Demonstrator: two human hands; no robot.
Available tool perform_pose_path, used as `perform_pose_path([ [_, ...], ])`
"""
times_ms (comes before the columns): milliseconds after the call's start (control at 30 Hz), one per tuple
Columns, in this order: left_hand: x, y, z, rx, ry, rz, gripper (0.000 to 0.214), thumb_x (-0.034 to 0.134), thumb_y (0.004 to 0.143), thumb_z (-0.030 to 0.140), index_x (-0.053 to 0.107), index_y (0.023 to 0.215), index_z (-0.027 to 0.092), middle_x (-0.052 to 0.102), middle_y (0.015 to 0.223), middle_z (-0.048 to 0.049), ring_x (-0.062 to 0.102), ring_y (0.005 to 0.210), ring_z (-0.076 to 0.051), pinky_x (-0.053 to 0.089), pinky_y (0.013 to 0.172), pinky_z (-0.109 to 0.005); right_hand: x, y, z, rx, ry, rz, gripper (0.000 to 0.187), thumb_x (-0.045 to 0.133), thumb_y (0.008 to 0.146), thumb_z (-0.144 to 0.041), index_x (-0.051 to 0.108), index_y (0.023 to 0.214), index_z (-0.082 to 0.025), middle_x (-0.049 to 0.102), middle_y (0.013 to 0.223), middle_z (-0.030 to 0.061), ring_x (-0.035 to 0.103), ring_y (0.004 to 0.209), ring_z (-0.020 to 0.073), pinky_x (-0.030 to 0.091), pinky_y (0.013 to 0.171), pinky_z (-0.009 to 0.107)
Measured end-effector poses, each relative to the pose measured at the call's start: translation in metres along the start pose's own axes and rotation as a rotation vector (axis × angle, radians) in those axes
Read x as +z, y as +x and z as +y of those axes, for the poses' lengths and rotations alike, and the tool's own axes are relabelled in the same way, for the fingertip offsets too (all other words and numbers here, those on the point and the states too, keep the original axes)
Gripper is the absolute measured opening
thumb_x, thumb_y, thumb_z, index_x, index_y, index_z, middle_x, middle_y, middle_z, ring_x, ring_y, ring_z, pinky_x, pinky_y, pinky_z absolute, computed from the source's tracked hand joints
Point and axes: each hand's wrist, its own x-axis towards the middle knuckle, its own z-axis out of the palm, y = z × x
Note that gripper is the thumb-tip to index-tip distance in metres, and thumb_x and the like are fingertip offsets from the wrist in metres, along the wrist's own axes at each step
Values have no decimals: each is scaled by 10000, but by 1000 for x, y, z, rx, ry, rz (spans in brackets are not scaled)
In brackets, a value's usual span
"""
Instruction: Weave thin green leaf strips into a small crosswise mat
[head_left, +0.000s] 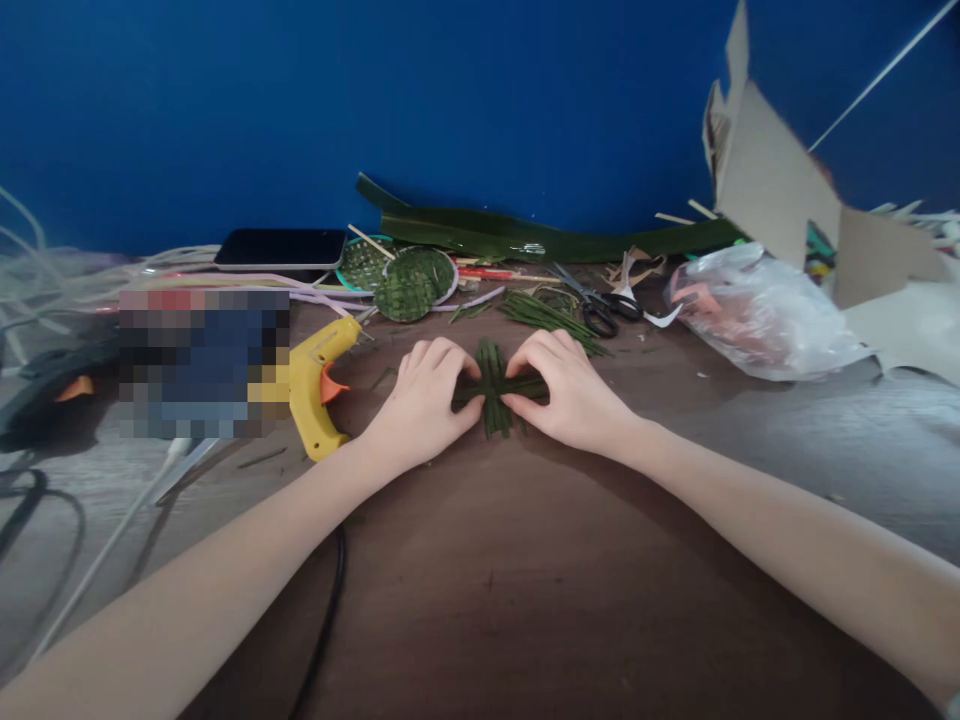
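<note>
Between my two hands lies a small cross of green leaf strips point(493, 385), with strips running both lengthwise and sideways on the brown table point(480, 600). My left hand point(431, 400) pinches its left side between thumb and fingers. On the other side, my right hand point(566, 390) grips the right end the same way, fingers curled. Just beyond them is a loose pile of cut green strips point(551, 318), beside black-handled scissors point(600, 305). Round woven green pieces point(409, 285) rest farther back, one with a pale purple rim.
A yellow glue gun point(319, 390) lies left of my left hand, near a black cable point(330, 610). Long green leaves point(525, 235) and a phone point(281, 248) lie along the blue wall. A clear plastic bag point(765, 315) and an opened cardboard box point(780, 160) stand at right.
</note>
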Motion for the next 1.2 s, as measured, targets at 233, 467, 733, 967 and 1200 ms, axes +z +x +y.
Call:
perform_pose_path([
  [233, 0, 0, -1, 27, -11, -21, 104, 533, 779, 196, 503, 877, 179, 556, 972, -50, 467, 971, -224, 376, 876, -392, -1, 0, -1, -31, 5, -10, 77, 579, 791, -222, 513, 829, -207, 575, 889, 58, 455, 893, 226, 350, 782, 374],
  [467, 1, 1, -2, 45, -22, -21, 85, 539, 778, 179, 509, 857, 168, 558, 941, -48, 480, 933, -215, 379, 858, -382, -1, 1, -1, -29, 17, -25, 78, 586, 787, -209, 510, 805, -201, 572, 877, 59, 459, 889, 225, 358, 789, 374],
  [733, 1, 0, -2, 54, -22, -24, 77, 540, 784, 184, 507, 852, 169, 552, 929, -44, 477, 926, -211, 376, 858, -373, -2, 1, -1, -14, 36, -42, 73, 583, 787, -206, 513, 805, -196, 570, 881, 59, 459, 897, 220, 358, 797, 372],
  [967, 0, 0, -2, 42, -14, -39, 77, 521, 797, 193, 512, 869, 165, 545, 945, -52, 469, 937, -216, 380, 862, -382, -2, 2, 2, 23, 119, -10, 15, 523, 824, -186, 535, 823, -194, 579, 884, 54, 471, 892, 214, 368, 811, 373],
  [1200, 0, -1, -3, 30, -3, -27, 82, 511, 794, 184, 513, 873, 164, 545, 953, -52, 467, 953, -220, 383, 867, -384, -10, 3, 7, 4, 172, -114, 195, 556, 770, -151, 536, 960, -193, 580, 1022, 71, 480, 990, 228, 388, 883, 388],
])
